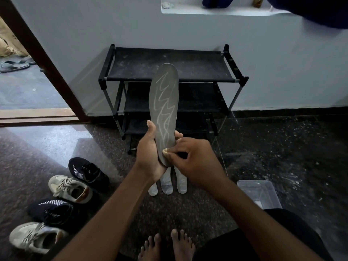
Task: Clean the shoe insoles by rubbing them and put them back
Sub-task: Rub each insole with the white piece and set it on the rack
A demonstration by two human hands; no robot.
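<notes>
Speckled dark stone floor (188,213) fills my feed; I cannot read the blurred white lettering on the nearest black knit sneaker (50,211). The left hand (148,155) wraps the lower edge of an upright grey foam insole with pale zigzag lines (164,102). The right hand (195,162) pinches its heel, thumb pressed flat. Beyond stands a black three-tier shoe rack (169,65).
</notes>
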